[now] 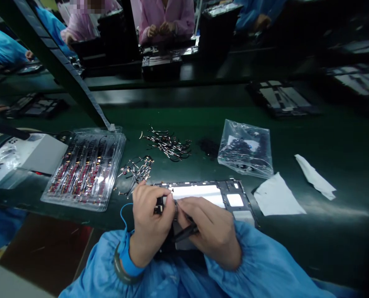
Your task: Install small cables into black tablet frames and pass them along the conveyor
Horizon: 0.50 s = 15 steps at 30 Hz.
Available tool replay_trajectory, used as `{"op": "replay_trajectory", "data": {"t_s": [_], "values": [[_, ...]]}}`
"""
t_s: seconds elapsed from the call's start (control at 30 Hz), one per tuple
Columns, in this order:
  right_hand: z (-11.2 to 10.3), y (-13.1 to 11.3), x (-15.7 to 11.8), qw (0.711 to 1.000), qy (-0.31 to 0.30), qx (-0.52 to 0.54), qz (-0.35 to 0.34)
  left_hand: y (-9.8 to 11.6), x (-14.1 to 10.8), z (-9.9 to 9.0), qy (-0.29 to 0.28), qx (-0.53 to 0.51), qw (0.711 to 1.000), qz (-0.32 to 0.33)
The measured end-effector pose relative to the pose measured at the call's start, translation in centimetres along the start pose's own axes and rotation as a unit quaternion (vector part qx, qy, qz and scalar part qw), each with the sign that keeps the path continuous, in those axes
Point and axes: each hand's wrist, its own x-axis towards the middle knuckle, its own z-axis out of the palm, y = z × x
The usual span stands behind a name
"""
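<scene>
My left hand is closed in a pinch over the left part of a black device frame with silvery panels. Between its fingers shows a small dark electronic part with a pale contact. Close against it, my right hand is closed around black tweezers, whose tips are hidden by the fingers. A blue wrist strap with a cord circles my left wrist. Just beyond the left hand lie a loose heap of small cables with metal ends and a pile of short black cables.
Stacked clear trays of small circuit boards stand at left, beside a white box. A clear bag of black parts and white wipes lie at right. Further frames rest beyond; co-workers sit across the bench.
</scene>
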Motion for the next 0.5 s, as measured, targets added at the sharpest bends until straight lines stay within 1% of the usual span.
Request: {"op": "replay_trajectory", "data": {"t_s": [0.07, 0.13, 0.2, 0.27, 0.3, 0.33, 0.37, 0.4, 0.43, 0.47, 0.5], "values": [[0.1, -0.1, -0.1, 1.000, -0.003, 0.010, 0.003, 0.1, 0.1, 0.2, -0.003, -0.014, 1.000, -0.016], [0.0, -0.1, 0.0, 0.998, -0.001, 0.050, 0.029, 0.2, 0.2, 0.3, -0.017, -0.038, 0.998, -0.050], [-0.7, 0.1, 0.3, 0.989, -0.001, 0.113, 0.094, 0.0, 0.5, -0.1, -0.043, -0.073, 0.991, -0.106], [-2.2, 0.9, 0.5, 0.965, -0.015, 0.161, 0.205, -0.7, 0.7, -1.3, -0.060, -0.099, 0.978, -0.171], [-3.1, 1.4, 0.6, 0.949, -0.022, 0.170, 0.266, -1.5, 0.7, -2.3, -0.054, -0.098, 0.972, -0.206], [-4.0, 2.1, 0.7, 0.932, -0.025, 0.168, 0.322, -2.5, 0.5, -3.7, -0.036, -0.084, 0.967, -0.239], [-4.9, 2.9, 0.7, 0.918, -0.019, 0.155, 0.364, -3.7, 0.2, -5.3, -0.006, -0.055, 0.960, -0.276], [-5.8, 3.6, 0.6, 0.911, -0.012, 0.134, 0.390, -5.2, -0.3, -7.3, 0.039, -0.007, 0.949, -0.311], [-6.4, 4.4, 0.5, 0.911, -0.008, 0.106, 0.398, -6.9, -1.1, -9.4, 0.099, 0.053, 0.934, -0.339], [-6.9, 5.1, 0.3, 0.919, -0.010, 0.076, 0.387, -8.6, -2.0, -11.5, 0.152, 0.120, 0.910, -0.367], [-7.1, 5.7, 0.1, 0.933, -0.021, 0.043, 0.357, -10.4, -3.2, -13.6, 0.202, 0.189, 0.883, -0.380]]}}
